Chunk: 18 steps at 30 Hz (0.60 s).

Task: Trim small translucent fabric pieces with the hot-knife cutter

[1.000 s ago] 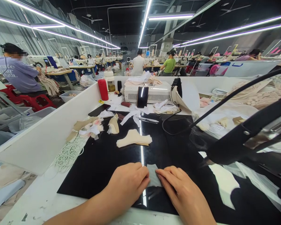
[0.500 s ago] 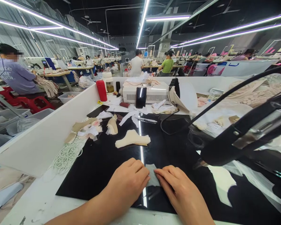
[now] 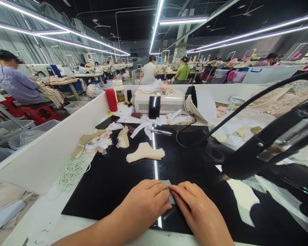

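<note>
A small, thin grey fabric piece (image 3: pixel 170 197) lies on the black work mat (image 3: pixel 105 191), mostly covered by my hands. My left hand (image 3: pixel 147 206) presses on its left side, fingers together and curled over it. On the other side, my right hand (image 3: pixel 195 205) has its thumb and index fingertips closed on the fabric edge. The fingertips of both hands are almost touching. Beyond them sits a stack of cream fabric pieces (image 3: pixel 145 152). A pale fabric piece (image 3: pixel 242 198) rests on the mat to the right.
A black lamp-like arm (image 3: pixel 269 143) reaches in from the right. Pale green cord (image 3: pixel 74 172) lies coiled at left near fabric scraps (image 3: pixel 97 140). Behind are a pen (image 3: pixel 161 132), phone (image 3: pixel 154 107), red bottle (image 3: pixel 111 99) and white machine (image 3: pixel 173 99). White walls (image 3: pixel 66 143) edge the table.
My left hand has shifted right and slightly toward me, over more of the grey fabric piece and closer to my right hand. My right hand has hardly moved.
</note>
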Available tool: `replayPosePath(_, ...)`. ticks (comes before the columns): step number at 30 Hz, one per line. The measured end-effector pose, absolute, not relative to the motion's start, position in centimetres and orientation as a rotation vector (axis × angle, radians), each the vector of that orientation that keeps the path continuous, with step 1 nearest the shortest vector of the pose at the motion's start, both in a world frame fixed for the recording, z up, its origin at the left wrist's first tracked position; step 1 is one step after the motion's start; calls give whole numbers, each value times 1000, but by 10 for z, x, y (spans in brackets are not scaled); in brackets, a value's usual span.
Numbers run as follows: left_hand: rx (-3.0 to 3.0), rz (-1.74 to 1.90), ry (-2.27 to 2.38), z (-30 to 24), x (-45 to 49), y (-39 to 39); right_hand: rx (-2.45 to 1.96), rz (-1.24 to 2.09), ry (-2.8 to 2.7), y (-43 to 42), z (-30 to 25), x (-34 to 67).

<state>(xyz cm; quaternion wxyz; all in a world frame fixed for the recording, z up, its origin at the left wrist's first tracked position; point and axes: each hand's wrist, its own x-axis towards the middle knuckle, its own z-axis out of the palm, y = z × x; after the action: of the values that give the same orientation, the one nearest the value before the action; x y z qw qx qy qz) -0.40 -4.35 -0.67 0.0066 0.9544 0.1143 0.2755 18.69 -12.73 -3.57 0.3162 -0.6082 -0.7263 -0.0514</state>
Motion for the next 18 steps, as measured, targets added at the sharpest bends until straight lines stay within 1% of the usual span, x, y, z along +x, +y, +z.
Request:
replayPosePath(15,3005,829,412,-21,-2,-41,-1499,-270,-1976,-122,-34,194)
replayPosePath(18,2981,840,394,-19,-2,-40,-1463,-349,-1973,-128,-31,204)
